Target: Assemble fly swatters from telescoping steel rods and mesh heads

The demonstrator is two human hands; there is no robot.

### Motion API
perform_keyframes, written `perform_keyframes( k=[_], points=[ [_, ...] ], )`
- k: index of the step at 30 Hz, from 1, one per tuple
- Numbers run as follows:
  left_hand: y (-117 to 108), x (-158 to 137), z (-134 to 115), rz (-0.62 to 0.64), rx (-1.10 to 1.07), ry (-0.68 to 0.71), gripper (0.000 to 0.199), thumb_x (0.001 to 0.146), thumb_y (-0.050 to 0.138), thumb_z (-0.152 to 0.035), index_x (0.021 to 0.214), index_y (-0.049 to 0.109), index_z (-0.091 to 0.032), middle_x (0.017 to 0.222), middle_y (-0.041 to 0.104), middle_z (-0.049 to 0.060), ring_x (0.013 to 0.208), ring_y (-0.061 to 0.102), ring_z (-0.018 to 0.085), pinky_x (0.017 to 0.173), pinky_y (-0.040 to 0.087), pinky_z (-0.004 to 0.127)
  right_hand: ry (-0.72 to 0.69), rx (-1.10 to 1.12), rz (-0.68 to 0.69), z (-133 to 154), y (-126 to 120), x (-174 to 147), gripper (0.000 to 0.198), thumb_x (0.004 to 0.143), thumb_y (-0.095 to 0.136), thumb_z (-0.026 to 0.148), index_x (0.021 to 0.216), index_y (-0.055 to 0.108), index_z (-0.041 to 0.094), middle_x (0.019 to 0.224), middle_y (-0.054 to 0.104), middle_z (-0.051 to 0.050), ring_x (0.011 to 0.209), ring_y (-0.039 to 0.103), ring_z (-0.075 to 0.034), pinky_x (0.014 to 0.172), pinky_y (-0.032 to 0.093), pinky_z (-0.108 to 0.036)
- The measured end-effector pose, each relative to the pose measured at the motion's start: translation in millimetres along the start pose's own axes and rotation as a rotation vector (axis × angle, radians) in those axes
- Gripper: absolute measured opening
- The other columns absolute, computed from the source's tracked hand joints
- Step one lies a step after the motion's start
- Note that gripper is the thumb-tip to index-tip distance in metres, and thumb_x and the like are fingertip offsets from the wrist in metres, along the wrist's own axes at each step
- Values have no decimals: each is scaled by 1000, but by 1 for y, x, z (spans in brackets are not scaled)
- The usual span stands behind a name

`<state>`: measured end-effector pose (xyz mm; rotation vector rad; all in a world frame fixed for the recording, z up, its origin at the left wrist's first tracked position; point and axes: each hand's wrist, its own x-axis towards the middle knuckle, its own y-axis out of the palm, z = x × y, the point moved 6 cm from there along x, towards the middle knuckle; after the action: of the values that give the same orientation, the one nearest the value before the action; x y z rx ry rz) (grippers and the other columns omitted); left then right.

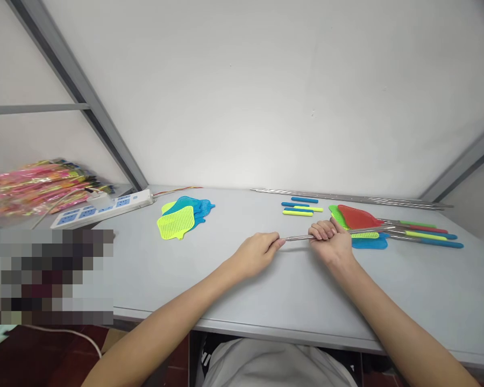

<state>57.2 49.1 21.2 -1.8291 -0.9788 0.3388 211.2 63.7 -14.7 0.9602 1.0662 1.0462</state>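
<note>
A thin silver telescopic rod runs level between my two hands above the grey table. My left hand is closed, pinching the rod's left end between thumb and fingers. Wrapped round the rod farther along, my right hand has its palm turned up, and the rod sticks out beyond it to the right. Just past my right hand lie fly swatters with a red head, a green head and a blue head, their coloured handles pointing right.
Loose yellow swatter heads and blue ones lie left. Blue and yellow handle grips sit mid-table. More silver rods line the wall. A white power strip and plastic-wrapped bundles are far left.
</note>
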Motion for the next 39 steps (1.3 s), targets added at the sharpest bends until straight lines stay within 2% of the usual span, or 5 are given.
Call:
perform_keyframes(
  k=[7,19,26,34,39],
  points=[
    [18,-7,-11,153,-155,48,34,87,18,-33,60,34,-18,54,34,-3,51,33,10,53,30,22,-58,-146,130,4,12,-8,38,78,40,19,48,16,19,36,16,9,30,19,-6,28,18,-19],
    [25,-5,-1,131,-306,19,34,86,21,-34,58,27,-17,53,30,-5,51,29,9,50,26,21,-129,-278,238,-3,18,-15,42,78,43,26,47,18,18,36,16,9,30,18,-5,29,17,-19],
    [28,1,8,178,-385,21,35,86,22,-36,60,34,-16,55,32,-5,53,32,8,52,28,20,-193,-368,293,-5,31,-27,40,78,45,26,47,20,18,38,15,9,32,19,-5,31,18,-19],
    [18,2,4,117,-390,6,34,85,24,-37,62,38,-16,57,33,-5,54,32,7,51,28,19,-133,-367,319,0,38,-24,39,80,41,29,47,23,17,40,17,7,34,22,-6,32,22,-19],
    [13,1,1,109,-370,7,34,84,26,-39,65,41,-15,58,33,-5,55,32,7,50,28,19,-35,-403,327,-15,36,-25,39,80,42,30,47,26,17,41,21,7,36,26,-6,35,28,-19]
  ],
)
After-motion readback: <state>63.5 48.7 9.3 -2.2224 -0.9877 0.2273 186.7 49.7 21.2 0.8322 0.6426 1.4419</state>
